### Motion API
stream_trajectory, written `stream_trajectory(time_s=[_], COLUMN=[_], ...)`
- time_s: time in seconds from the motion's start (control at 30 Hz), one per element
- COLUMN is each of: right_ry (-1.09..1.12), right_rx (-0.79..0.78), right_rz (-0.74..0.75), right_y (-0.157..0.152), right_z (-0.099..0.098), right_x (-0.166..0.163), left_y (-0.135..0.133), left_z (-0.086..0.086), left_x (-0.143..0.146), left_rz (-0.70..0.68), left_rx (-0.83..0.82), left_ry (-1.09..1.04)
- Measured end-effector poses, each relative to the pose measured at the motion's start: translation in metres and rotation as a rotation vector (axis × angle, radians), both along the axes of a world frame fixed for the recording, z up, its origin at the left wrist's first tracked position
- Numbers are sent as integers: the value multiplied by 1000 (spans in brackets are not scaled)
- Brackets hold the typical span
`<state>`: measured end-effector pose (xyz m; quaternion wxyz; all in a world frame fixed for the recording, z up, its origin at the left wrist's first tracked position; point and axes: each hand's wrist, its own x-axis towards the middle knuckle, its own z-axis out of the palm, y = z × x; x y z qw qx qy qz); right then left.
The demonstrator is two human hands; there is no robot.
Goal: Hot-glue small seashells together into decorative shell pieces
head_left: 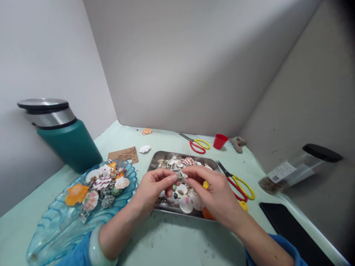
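Over a metal tray [194, 218] of shells and small stones, my two hands meet fingertip to fingertip. My left hand [156, 188] is closed in a pinch, thumb against forefinger. Facing it, my right hand [213, 194] pinches too, its thumb and forefinger close to the left fingertips. Between them shows a small pale, greyish piece [181, 176], too small to name and partly covered by the fingers. Below lie a white shell [186, 205] with a pink spot and a striped red-and-white scallop shell [189, 161] at the tray's far side.
A blue shell-shaped dish [52, 225] with shells and stones stands left, near a green bottle [72, 142]. Two pairs of scissors, one behind [197, 144] and one right [235, 181], lie around the tray. A red cup [220, 141], clear jar [294, 171] and black phone-like slab [294, 232] are right.
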<state>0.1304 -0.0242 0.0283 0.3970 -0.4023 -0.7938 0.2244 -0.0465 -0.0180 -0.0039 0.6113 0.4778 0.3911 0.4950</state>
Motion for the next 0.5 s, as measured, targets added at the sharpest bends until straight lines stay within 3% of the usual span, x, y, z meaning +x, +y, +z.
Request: stream_trajectory(time_s=[0.3,0.5], right_ry=[-10,-11], right_rx=[53,-113], right_rz=[33,-57], right_y=[6,5], right_z=[-2,0], right_x=[2,5], left_y=[-1,0], left_z=[-1,-3], left_x=[-1,0], left_rz=[8,55], left_rx=[0,-1], left_ry=[17,-12])
